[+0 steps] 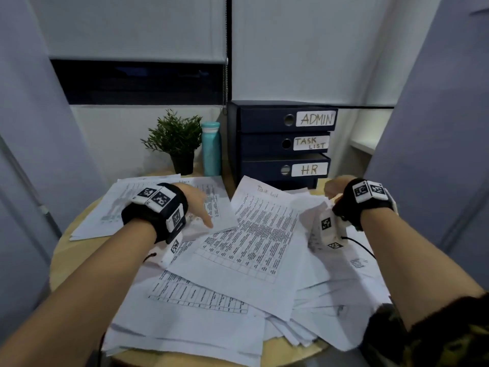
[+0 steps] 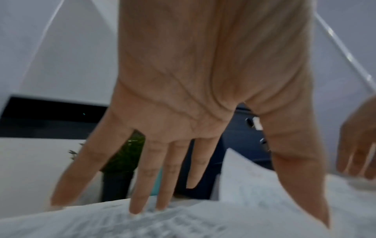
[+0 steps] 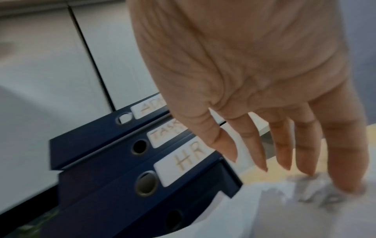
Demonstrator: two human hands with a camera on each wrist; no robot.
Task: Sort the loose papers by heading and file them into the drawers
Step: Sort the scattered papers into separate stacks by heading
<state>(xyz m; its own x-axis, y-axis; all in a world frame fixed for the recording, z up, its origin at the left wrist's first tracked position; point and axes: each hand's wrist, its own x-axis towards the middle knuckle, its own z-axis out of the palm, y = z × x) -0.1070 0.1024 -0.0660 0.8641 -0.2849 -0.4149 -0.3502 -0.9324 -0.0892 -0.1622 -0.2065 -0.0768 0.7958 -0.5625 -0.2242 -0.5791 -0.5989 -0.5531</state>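
Observation:
Loose printed papers (image 1: 238, 260) lie scattered in a heap over a round wooden table (image 1: 60, 250). One sheet (image 1: 264, 215) on top is headed "Task list". My left hand (image 1: 198, 205) is spread with straight fingers (image 2: 142, 185) whose tips touch a sheet at the left. My right hand (image 1: 336, 186) hovers over the right of the heap, its fingers (image 3: 301, 145) straight and pointing down, the little finger touching paper (image 3: 305, 201). A dark blue drawer unit (image 1: 264, 144) stands behind, labelled ADMIN (image 1: 316, 119), TASK LIST (image 1: 311, 143) and HR (image 1: 309, 170); these three drawers look pushed in.
A potted green plant (image 1: 176, 139) and a teal bottle (image 1: 211, 148) stand at the table's back, left of the drawers. Grey partition walls close in on both sides. A window with a roller blind (image 1: 137, 30) is behind.

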